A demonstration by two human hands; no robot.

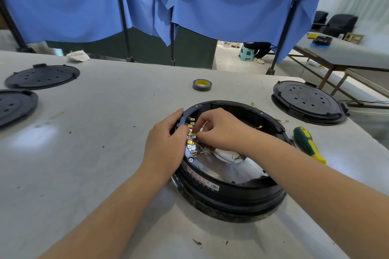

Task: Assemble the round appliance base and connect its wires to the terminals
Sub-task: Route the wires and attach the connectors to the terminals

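Hands [168, 138] [219, 130] pinching at terminals [191, 132]

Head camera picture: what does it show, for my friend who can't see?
Two hands work at gold terminals inside a round black appliance base; the left hand holds its rim, the right hand pinches a thin wire. A screwdriver lies nearby.

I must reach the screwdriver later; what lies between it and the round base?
In the head view, only a bare strip of table separates the screwdriver from the round base.

Left hand [166, 140] and right hand [219, 130] meet, fingers curled, forearms extended.
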